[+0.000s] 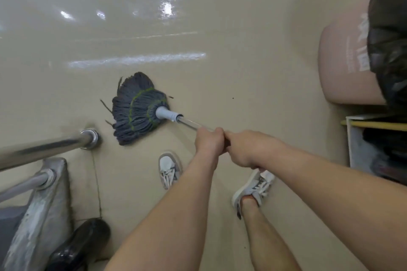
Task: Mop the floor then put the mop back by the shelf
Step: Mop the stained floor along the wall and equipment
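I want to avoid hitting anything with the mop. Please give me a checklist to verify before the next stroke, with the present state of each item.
1. Both hands on the mop handle: ok, left hand and right hand are closed around it, side by side.
2. Mop head flat on the floor: ok, strands are spread out.
3. Distance to the metal post: not ok, the mop head lies close beside its base.
4. Floor ahead free: ok, only wet shine visible.
5. Feet clear of the mop: ok, the left shoe is behind the head.
6. Shelf location: cannot tell.
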{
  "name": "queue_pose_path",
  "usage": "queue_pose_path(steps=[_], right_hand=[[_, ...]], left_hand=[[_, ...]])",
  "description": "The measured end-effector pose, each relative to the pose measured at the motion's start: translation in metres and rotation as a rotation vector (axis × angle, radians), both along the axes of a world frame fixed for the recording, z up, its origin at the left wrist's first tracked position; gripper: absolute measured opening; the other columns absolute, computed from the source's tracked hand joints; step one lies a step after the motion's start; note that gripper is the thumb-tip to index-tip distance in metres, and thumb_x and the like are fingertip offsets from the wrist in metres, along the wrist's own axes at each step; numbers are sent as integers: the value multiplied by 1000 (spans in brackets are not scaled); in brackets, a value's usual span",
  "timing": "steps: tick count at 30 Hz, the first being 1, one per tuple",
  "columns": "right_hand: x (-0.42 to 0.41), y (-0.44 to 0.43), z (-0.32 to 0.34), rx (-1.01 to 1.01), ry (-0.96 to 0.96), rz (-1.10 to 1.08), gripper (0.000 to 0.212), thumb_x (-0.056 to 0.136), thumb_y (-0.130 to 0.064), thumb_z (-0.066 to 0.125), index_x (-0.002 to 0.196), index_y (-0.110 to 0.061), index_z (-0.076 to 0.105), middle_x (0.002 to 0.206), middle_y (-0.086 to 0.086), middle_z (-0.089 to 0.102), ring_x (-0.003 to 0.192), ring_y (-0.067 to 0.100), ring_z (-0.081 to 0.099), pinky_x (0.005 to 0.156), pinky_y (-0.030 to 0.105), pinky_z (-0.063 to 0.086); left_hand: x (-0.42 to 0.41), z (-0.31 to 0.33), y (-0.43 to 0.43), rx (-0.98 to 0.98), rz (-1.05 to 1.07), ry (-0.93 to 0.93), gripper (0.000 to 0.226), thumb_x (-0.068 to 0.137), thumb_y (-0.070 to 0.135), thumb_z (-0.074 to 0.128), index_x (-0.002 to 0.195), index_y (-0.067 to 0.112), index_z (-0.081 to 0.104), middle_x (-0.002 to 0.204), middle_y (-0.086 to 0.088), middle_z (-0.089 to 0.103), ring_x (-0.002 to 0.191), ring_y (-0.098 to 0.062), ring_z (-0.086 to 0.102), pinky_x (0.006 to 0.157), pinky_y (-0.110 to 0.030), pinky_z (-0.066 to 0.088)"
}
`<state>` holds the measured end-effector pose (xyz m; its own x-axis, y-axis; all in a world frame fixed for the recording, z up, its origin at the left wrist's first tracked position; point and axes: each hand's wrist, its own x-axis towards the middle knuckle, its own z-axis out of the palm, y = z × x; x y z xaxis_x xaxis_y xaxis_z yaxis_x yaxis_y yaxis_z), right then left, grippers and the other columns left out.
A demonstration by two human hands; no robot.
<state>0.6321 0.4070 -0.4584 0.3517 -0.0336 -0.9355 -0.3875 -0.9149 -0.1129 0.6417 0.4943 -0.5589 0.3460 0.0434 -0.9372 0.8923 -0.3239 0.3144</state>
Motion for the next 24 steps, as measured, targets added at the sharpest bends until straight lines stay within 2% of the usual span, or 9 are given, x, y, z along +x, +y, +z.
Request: queue_pose_path(steps=[2,3,6,11,14,16,18,19,24], right_hand=[[-22,-44,1,-58,-20,-45,43,95,-20,40,137,-28,42,72,0,43,45,15,49,35,25,33],[-34,-66,2,-78,-15,-74,42,95,-20,39,136,-29,42,72,0,44,46,16,49,35,24,34],[-76,-135,8,-106,35,-252,40,95,-21,36,132,-33,43,75,5,54,41,20,53,35,21,42],[-164,-220,15,-136,107,-668,36,96,-28,35,129,-40,42,73,13,56,39,19,48,39,22,42],[-207,-261,17,-197,112,-703,41,96,-28,35,134,-41,36,76,11,60,41,20,54,43,23,44],[-221,-281,16,-272,93,-684,43,95,-28,36,136,-42,35,78,10,61,44,20,57,43,22,43],[-223,-289,17,-298,63,-665,43,94,-29,38,136,-39,38,80,8,61,49,22,59,43,24,44],[-220,-289,19,-294,47,-682,41,94,-28,39,133,-37,41,81,8,60,51,23,60,44,25,47],[-178,-264,16,-183,-15,-708,42,92,-23,40,132,-33,44,80,4,56,48,23,61,38,22,44]], left_hand=[[-17,-3,-50,-27,-76,-11,59,61,25,51,109,-8,59,97,-28,67,82,-41,67,61,-43,62],[-26,-3,-73,-41,-115,-13,58,63,27,51,111,-5,59,105,-28,68,92,-42,69,75,-48,62],[-59,10,-147,-89,-279,-6,54,73,27,51,117,-4,58,111,-23,68,101,-38,68,87,-45,58],[-127,34,-244,-146,-558,1,42,78,23,53,105,-8,63,102,-25,71,96,-38,69,83,-39,56],[-164,42,-292,-228,-639,39,17,81,17,54,89,3,57,89,-21,68,92,-36,68,80,-38,55],[-174,47,-318,-279,-615,70,8,83,11,53,89,8,47,74,-13,58,69,-25,66,59,-26,52],[-177,49,-333,-294,-519,103,15,86,2,50,96,7,41,70,-8,48,42,-10,56,37,-18,40],[-177,48,-334,-300,-470,109,18,86,1,50,99,6,40,72,-9,47,39,-9,54,34,-18,38],[-144,22,-308,-222,-401,6,22,83,3,53,102,6,42,85,-13,50,61,-18,50,47,-24,41]])
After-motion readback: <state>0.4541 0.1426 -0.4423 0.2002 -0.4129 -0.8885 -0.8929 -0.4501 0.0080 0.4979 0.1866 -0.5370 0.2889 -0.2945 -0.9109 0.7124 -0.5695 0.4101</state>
